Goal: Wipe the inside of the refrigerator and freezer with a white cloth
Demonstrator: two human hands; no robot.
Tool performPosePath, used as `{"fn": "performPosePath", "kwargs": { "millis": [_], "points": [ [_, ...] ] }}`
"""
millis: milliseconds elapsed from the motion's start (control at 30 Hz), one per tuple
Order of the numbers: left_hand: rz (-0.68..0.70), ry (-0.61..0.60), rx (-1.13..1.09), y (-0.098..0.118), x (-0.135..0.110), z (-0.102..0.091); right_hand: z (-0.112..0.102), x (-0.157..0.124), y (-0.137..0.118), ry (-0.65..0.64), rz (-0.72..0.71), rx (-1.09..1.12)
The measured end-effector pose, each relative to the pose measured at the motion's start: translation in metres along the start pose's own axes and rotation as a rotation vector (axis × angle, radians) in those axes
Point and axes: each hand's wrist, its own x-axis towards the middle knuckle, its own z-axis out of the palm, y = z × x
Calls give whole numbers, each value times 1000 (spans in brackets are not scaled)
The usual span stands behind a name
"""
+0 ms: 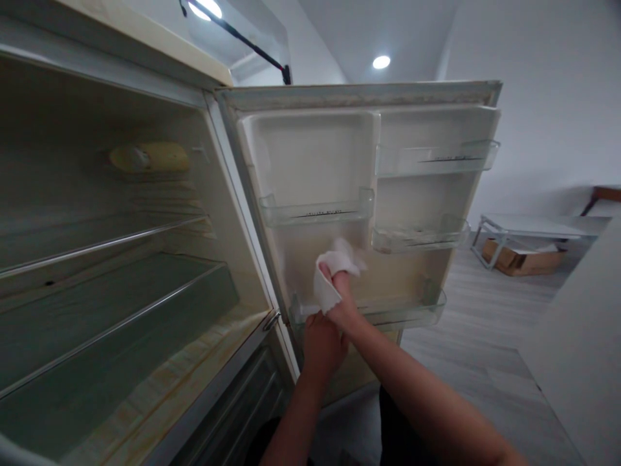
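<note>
The right hand (342,309) held a crumpled white cloth (325,292), with the fingers partly wrapped in it. The cloth was positioned in front of the inner panel of the open refrigerator door (313,155), above the bottom door bin (410,316). The upper end of the cloth was blurred; full contact with the panel could not be confirmed. The left hand (323,343) was located just below the cloth, at the front of the bottom door bin, with its fingers curled. Whether it gripped the rim could not be determined. The right forearm extended from the lower right, the left forearm from below.

Three further clear bins were fitted to the door: the left bin (317,213), the upper right bin (434,159) and the middle right bin (417,239). Dark markings ran along their fronts.

The refrigerator compartment stood open to the left of the door. It contained an upper shelf (97,248) and a lower shelf (111,327), each with a bright front edge. A yellowish cylindrical fitting (167,157) was located near the top.

At the far right, a cardboard box (533,262) was placed beneath a low white table (538,225) on the grey floor (460,353).
</note>
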Motion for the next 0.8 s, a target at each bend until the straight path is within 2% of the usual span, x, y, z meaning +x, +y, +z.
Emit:
{"fn": "performPosePath", "kwargs": {
  "millis": [67,167,267,333,433,567,633,700,800],
  "points": [
    [0,17,-24,-1,-1,1,14,23,-10,-119,-54,-165],
    [7,40,-37,-1,-2,1,27,55,-15,-273,-221,-508],
    [15,55,-14,-1,-3,1,29,71,-4,-352,-395,-688],
    [18,73,-1,-2,-5,1,22,75,10,-369,-452,-731],
    [30,102,-9,-4,-7,2,4,71,30,-342,-373,-809],
    [45,117,-47,-6,-9,3,-13,57,41,-294,-5,-886],
    [39,127,-51,-4,-9,4,-11,51,38,-283,61,-890],
    [30,131,-46,-3,-9,5,0,48,34,-304,-2,-870],
    [30,133,-36,-1,-8,6,20,54,29,-441,-290,-797]
  ]
}}
